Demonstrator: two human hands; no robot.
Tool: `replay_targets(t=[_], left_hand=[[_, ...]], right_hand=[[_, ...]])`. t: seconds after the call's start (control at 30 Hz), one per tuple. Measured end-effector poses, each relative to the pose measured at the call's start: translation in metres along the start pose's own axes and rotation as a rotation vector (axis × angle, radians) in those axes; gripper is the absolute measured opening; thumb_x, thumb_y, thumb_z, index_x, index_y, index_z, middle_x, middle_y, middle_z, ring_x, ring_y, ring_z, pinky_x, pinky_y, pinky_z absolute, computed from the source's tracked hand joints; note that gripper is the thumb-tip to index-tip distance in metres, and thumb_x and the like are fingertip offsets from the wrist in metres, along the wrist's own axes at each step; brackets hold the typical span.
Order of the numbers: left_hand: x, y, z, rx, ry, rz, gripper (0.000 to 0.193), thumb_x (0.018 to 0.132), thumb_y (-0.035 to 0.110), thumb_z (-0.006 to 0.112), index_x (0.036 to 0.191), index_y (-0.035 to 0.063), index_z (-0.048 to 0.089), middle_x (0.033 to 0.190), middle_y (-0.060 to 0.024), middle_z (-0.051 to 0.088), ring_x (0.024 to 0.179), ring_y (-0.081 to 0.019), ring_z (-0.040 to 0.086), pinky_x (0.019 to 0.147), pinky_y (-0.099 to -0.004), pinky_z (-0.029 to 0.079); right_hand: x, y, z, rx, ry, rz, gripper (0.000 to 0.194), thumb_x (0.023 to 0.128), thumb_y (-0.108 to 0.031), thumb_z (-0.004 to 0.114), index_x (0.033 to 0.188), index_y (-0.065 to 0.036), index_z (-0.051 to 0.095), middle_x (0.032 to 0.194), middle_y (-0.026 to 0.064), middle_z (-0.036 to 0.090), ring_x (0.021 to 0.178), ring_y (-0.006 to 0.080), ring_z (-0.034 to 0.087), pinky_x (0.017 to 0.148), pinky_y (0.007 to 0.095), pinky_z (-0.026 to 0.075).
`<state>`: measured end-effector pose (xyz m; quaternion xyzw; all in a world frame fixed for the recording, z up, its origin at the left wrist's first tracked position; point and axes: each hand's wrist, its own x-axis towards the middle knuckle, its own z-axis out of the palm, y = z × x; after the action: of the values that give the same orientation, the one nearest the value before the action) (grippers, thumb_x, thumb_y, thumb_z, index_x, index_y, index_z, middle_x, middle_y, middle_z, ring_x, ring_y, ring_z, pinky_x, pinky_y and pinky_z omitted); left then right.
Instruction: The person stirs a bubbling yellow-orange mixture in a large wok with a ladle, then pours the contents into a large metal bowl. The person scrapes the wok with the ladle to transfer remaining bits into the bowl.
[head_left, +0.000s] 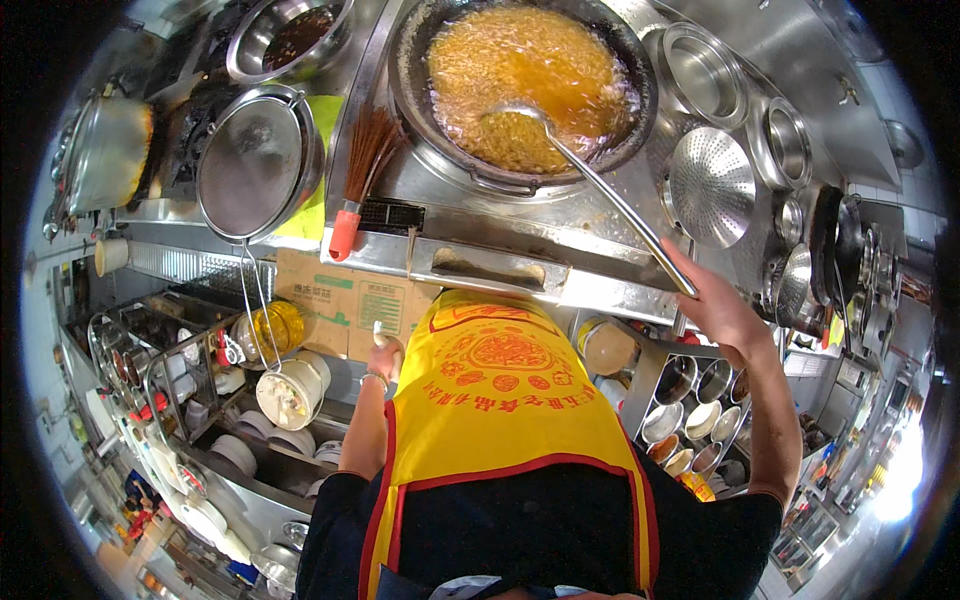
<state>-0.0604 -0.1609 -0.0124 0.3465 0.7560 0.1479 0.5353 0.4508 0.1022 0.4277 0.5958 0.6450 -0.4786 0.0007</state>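
Observation:
My right hand (712, 304) grips the end of a long metal ladle (611, 191). The ladle's bowl is dipped into bubbling golden oil or broth (525, 60) in a large black wok (409, 82). Small pale pieces crowd the liquid's surface. Low at my left side, my left hand (384, 358) hangs beside the yellow apron (502, 405). A small white thing shows at its fingers, too small to tell whether it is held.
Left of the wok lie a bamboo wok brush (367, 169) with a red handle and a fine-mesh strainer (255, 169). A perforated skimmer (711, 187) and steel pots (705, 75) stand to the right. Seasoning containers (701, 420) sit by my right elbow; a white bucket (292, 390) is at left.

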Motion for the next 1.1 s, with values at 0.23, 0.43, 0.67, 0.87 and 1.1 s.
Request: replay_targets(t=[0.23, 0.43, 0.67, 0.87, 1.1], left_hand=[[0.007, 0.033, 0.002, 0.022, 0.092, -0.358, 0.056, 0.073, 0.038, 0.068, 0.109, -0.0040, 0.065, 0.102, -0.0236, 0.068, 0.096, -0.0330, 0.066, 0.080, -0.0411, 0.052], [0.002, 0.038, 0.003, -0.236, 0.054, -0.437, 0.056, 0.074, 0.037, 0.068, 0.114, -0.0030, 0.064, 0.104, -0.0194, 0.068, 0.096, -0.0285, 0.066, 0.082, -0.0388, 0.051], [-0.010, 0.031, 0.002, -0.281, 0.090, -0.454, 0.060, 0.074, 0.036, 0.068, 0.116, -0.0054, 0.061, 0.105, -0.0195, 0.067, 0.094, -0.0276, 0.066, 0.079, -0.0377, 0.052], [-0.017, 0.044, -0.001, -0.099, 0.048, -0.388, 0.063, 0.073, 0.037, 0.069, 0.117, -0.0062, 0.060, 0.107, -0.0215, 0.066, 0.095, -0.0285, 0.066, 0.079, -0.0384, 0.052], [-0.008, 0.073, 0.007, -0.175, 0.086, -0.398, 0.062, 0.073, 0.038, 0.069, 0.117, -0.0041, 0.060, 0.106, -0.0191, 0.067, 0.094, -0.0270, 0.065, 0.081, -0.0374, 0.051]], right_hand=[[-0.017, -0.009, -0.022, -0.507, 0.093, 0.016, 0.075, 0.082, 0.004, 0.043, 0.151, -0.022, 0.030, 0.075, 0.0273, 0.057, 0.065, 0.0387, 0.060, 0.068, 0.0419, 0.048], [0.044, 0.000, -0.005, -0.737, 0.138, 0.112, 0.077, 0.086, 0.005, 0.040, 0.154, -0.024, 0.021, 0.067, 0.0198, 0.058, 0.058, 0.0337, 0.060, 0.060, 0.0462, 0.049], [0.104, -0.002, 0.001, -0.685, 0.192, 0.084, 0.082, 0.086, 0.007, 0.044, 0.154, -0.028, 0.015, 0.070, 0.0203, 0.059, 0.064, 0.0347, 0.064, 0.060, 0.0473, 0.052], [0.143, 0.003, -0.001, -0.727, 0.304, 0.041, 0.085, 0.084, 0.008, 0.046, 0.154, -0.029, 0.014, 0.075, 0.0218, 0.063, 0.068, 0.0378, 0.067, 0.061, 0.0509, 0.054], [0.176, 0.029, -0.016, -0.866, 0.401, 0.070, 0.089, 0.084, 0.008, 0.050, 0.154, -0.032, 0.013, 0.080, 0.0208, 0.065, 0.070, 0.0377, 0.068, 0.064, 0.0485, 0.056]])
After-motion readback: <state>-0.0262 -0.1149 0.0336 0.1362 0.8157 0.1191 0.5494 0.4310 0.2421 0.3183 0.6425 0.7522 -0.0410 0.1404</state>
